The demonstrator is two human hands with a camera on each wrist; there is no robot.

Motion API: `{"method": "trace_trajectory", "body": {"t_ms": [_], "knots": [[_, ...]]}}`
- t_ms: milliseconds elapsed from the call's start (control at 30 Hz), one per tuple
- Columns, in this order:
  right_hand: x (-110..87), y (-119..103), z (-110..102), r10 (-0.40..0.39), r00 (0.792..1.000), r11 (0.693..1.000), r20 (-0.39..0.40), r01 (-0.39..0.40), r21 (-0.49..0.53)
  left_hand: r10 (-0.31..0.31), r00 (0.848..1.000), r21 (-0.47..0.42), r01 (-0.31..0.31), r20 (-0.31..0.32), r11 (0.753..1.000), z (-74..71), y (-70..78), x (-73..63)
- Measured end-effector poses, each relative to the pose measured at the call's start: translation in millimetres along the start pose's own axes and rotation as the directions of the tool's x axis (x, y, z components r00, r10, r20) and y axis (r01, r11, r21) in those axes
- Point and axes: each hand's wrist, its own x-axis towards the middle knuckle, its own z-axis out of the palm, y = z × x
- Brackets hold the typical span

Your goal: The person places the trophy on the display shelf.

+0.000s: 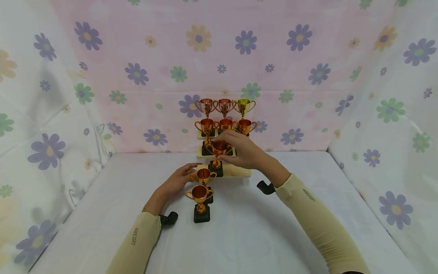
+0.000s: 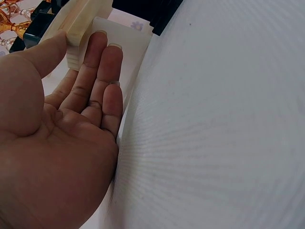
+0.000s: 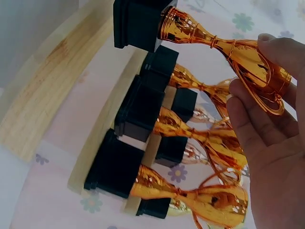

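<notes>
My right hand (image 1: 241, 150) holds a gold trophy cup (image 3: 255, 67) by its bowl, between thumb and fingers. The cup is upright in the head view, its black base (image 1: 216, 170) close over the lowest board of a wooden stepped stand (image 1: 236, 171). At the left end of that board, my left hand (image 1: 178, 180) grips the edge with thumb and fingers; the left wrist view shows the thumb against the board end (image 2: 78, 28). Two more gold trophies stand on the table before the stand, a front one (image 1: 202, 213) and one (image 1: 203, 176) partly hidden behind it.
Gold trophies (image 1: 207, 125) line the middle step. Higher up stand two rose-coloured trophies (image 1: 224, 105) and a yellow-gold one (image 1: 244, 104). White cloth covers the table (image 1: 260, 236). Flowered cloth walls (image 1: 164, 114) enclose the back and sides.
</notes>
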Motion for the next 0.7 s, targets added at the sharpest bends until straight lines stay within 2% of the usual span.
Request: {"method": "trace_trajectory", "body": {"t_ms": [400,700], "knots": [[20.6,3,18,-0.024,0.999,0.999,0.043,0.025,-0.021,-0.026,1.0,-0.005,0.026,-0.014,1.0,0.9,0.6,0.0],[26.4,3,29,0.031,0.998,0.999,0.063,-0.029,-0.019,0.002,1.0,-0.016,-0.002,0.005,1.0,0.3,1.0,0.3]]}}
